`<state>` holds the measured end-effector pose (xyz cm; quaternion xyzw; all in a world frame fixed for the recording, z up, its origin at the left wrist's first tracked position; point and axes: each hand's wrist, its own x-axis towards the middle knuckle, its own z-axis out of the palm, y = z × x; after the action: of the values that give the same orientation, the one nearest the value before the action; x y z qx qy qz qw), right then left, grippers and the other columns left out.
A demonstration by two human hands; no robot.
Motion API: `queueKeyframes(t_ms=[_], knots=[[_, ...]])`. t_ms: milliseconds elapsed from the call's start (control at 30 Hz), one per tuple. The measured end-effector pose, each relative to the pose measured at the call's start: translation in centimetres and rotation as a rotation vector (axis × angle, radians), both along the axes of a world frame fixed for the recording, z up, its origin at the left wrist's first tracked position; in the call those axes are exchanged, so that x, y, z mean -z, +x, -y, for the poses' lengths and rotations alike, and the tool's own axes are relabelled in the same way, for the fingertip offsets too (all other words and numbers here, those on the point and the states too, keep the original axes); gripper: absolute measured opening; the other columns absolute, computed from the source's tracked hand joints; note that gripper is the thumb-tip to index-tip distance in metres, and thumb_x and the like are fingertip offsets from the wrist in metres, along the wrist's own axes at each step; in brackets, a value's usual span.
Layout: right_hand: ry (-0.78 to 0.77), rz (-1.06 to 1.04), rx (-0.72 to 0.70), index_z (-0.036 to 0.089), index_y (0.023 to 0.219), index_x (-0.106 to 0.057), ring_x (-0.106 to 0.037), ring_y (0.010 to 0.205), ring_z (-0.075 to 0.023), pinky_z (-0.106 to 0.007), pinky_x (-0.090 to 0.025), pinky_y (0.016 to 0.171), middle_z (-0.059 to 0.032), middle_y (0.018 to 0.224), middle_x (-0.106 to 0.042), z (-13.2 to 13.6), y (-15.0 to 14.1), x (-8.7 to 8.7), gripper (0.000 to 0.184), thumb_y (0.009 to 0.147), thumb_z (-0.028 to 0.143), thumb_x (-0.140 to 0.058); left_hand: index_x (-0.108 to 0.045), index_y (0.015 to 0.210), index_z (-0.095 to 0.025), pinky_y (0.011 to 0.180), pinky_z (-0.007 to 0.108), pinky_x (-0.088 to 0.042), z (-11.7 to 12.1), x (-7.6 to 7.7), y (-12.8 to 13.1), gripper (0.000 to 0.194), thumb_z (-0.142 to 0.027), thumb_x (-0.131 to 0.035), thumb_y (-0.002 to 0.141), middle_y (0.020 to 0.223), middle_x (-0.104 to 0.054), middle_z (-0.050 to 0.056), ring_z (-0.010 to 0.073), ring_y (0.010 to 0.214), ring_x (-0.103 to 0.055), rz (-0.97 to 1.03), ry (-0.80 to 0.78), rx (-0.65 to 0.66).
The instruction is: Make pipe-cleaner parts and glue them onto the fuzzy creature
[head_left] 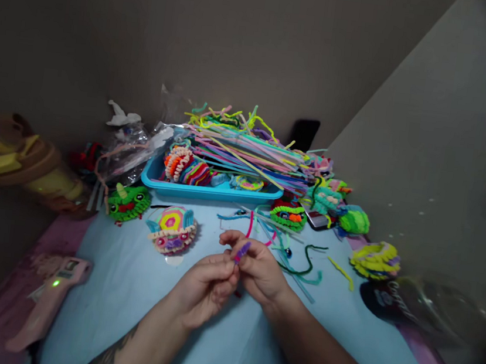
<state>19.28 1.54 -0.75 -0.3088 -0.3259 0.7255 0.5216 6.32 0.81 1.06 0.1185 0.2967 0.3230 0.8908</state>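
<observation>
Above the middle of the table, my left hand point(213, 281) and my right hand point(261, 270) meet, fingers pinched together. Between them is a short purple and magenta pipe cleaner piece point(242, 251), its fuzzy purple end pointing up. Both hands grip it; its lower part is hidden by my fingers. To the left of my hands sits a round pipe-cleaner creature point(173, 229) in cream, pink and yellow with blue ears. Just beyond my right hand lie loose pipe cleaners point(310, 267) in dark green, teal and pink.
A blue tray point(210, 194) at the back holds many pipe cleaners point(247, 147) and finished pieces. A green creature point(128, 203) is at left, a pink glue gun point(51, 300) with a lit green light nearer me. At right are a yellow creature point(375, 260) and a clear cup point(414, 300).
</observation>
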Motion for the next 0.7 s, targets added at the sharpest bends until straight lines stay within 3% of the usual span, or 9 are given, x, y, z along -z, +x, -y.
queueKeyframes(t_ms=[100, 167, 300, 433, 567, 700], knots=[[-0.027, 0.000, 0.021, 0.018, 0.066, -0.068, -0.048, 0.058, -0.0079, -0.022, -0.042, 0.053, -0.0033, 0.102, -0.058, -0.03, -0.16, 0.00, 0.021, 0.063, 0.036, -0.079, -0.055, 0.066, -0.010, 0.034, 0.009, -0.024, 0.13, -0.10, 0.21, 0.026, -0.022, -0.077, 0.059, 0.055, -0.050, -0.003, -0.0016, 0.038, -0.036, -0.026, 0.021, -0.051], [-0.033, 0.012, 0.035, 0.018, 0.067, -0.067, -0.042, 0.051, -0.0049, -0.021, -0.037, 0.047, -0.0022, 0.099, -0.056, -0.07, -0.30, -0.02, 0.021, 0.064, 0.036, -0.077, -0.055, 0.066, -0.011, 0.035, 0.010, -0.026, 0.23, -0.14, 0.34, 0.026, -0.025, -0.076, 0.063, 0.056, -0.051, -0.003, -0.0003, 0.039, -0.038, -0.069, 0.093, -0.084], [0.018, 0.077, 0.128, 0.018, 0.068, -0.067, -0.047, 0.062, -0.0092, -0.022, -0.038, 0.053, -0.0022, 0.092, -0.054, -0.29, -0.44, 0.05, 0.021, 0.064, 0.035, -0.078, -0.054, 0.067, -0.013, 0.040, 0.014, -0.032, 0.26, -0.10, 0.38, 0.027, -0.034, -0.071, 0.071, 0.051, -0.052, -0.004, 0.0033, 0.041, -0.042, -0.243, 0.282, -0.136], [0.054, 0.147, 0.196, 0.018, 0.064, -0.064, -0.050, 0.081, -0.0160, -0.026, -0.041, 0.070, -0.0024, 0.083, -0.055, -0.58, -0.41, 0.22, 0.020, 0.065, 0.033, -0.077, -0.060, 0.074, -0.014, 0.046, 0.020, -0.039, 0.06, -0.06, 0.17, 0.024, -0.037, -0.069, 0.070, 0.051, -0.057, -0.002, 0.0093, 0.045, -0.049, -0.603, 0.500, -0.173], [0.005, 0.132, 0.198, 0.018, 0.058, -0.057, -0.044, 0.068, -0.0134, -0.025, -0.037, 0.065, 0.0015, 0.068, -0.050, -0.59, -0.56, 0.24, 0.023, 0.065, 0.031, -0.075, -0.067, 0.074, -0.017, 0.058, 0.024, -0.043, 0.11, 0.16, -0.20, 0.010, -0.027, -0.067, 0.072, 0.070, -0.065, 0.004, 0.0148, 0.062, -0.057, -1.018, 0.871, -0.299], [-0.034, 0.141, 0.227, 0.018, 0.053, -0.055, -0.040, 0.063, -0.0121, -0.025, -0.033, 0.062, 0.0033, 0.063, -0.046, -0.44, -0.81, 0.06, 0.024, 0.064, 0.028, -0.074, -0.070, 0.077, -0.021, 0.067, 0.026, -0.044, 0.31, 0.52, -0.59, 0.007, -0.024, -0.063, 0.076, 0.075, -0.066, 0.004, 0.0172, 0.069, -0.058, -1.144, 1.083, -0.349]])
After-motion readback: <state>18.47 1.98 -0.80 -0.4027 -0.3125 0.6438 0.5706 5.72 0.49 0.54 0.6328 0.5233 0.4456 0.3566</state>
